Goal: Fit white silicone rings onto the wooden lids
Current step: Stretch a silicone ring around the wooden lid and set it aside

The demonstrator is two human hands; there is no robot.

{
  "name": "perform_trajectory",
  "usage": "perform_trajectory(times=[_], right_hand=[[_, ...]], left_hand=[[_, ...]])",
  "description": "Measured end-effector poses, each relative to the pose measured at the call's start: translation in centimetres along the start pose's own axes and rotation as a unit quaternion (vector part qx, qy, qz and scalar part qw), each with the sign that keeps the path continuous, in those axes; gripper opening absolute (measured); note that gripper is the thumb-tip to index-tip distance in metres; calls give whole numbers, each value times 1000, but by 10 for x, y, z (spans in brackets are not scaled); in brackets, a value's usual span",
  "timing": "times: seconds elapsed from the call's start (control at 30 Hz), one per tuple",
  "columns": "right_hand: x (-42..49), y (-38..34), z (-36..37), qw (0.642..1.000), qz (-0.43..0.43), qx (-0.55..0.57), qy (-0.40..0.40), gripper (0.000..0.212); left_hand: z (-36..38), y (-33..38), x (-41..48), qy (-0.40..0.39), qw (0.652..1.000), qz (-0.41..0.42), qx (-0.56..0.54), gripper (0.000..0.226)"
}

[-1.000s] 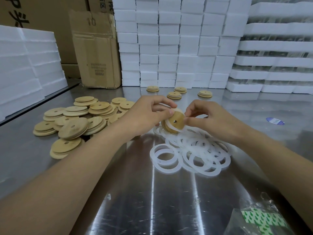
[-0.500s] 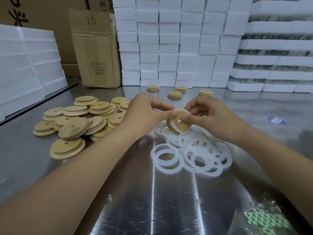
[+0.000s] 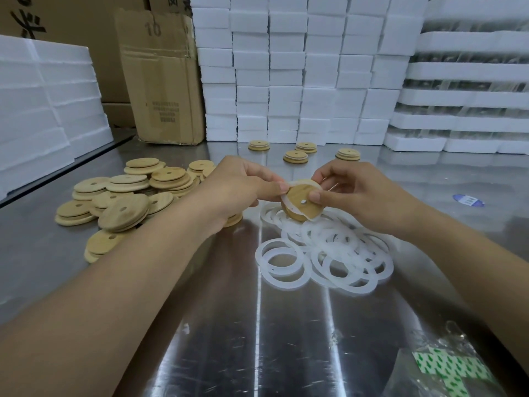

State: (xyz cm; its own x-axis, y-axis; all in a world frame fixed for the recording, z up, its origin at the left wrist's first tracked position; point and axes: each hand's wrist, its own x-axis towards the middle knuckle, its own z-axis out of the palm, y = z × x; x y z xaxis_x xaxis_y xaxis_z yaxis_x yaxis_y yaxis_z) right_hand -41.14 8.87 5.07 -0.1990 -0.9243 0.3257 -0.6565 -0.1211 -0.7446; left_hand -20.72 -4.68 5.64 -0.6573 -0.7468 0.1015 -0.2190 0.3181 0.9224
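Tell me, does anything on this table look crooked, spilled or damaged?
The white ring on the lid that the left hand and right hand hold sits unevenly, only partly on. Nothing looks damaged.

Cardboard box (image 3: pixel 163 81) marked "10" is stood at the back of the steel table (image 3: pixel 286 353). Right of the box, white foam blocks (image 3: pixel 300 67) are stacked into a wall; further right, foam trays (image 3: pixel 472 90) are piled. Left of the box, foam slabs (image 3: pixel 43 110) are stacked. Larger cartons (image 3: pixel 71 18) are seen behind it. Well right of the box and nearer, a blue sticker (image 3: pixel 468 200) is stuck down. Nearer again, a clear plastic bag (image 3: pixel 446 368) with green-white print is laid.
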Motion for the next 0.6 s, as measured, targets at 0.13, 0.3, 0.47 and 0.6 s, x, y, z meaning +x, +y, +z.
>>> perform_trajectory(times=[0.13,0.3,0.47,0.6], right_hand=[[0,4,-2,1000,13,28,-3,19],[1,6,-2,999,19,40,-1,18],[0,7,-3,998,30,49,3,19],[1,8,-3,998,41,44,-2,21]], left_hand=[[-4,1,-1,-19,999,4,33,6],[-3,0,-1,-21,998,17,62,10],[0,-1,0,-31,990,41,130,14],[3,-2,-1,-28,986,55,154,14]])
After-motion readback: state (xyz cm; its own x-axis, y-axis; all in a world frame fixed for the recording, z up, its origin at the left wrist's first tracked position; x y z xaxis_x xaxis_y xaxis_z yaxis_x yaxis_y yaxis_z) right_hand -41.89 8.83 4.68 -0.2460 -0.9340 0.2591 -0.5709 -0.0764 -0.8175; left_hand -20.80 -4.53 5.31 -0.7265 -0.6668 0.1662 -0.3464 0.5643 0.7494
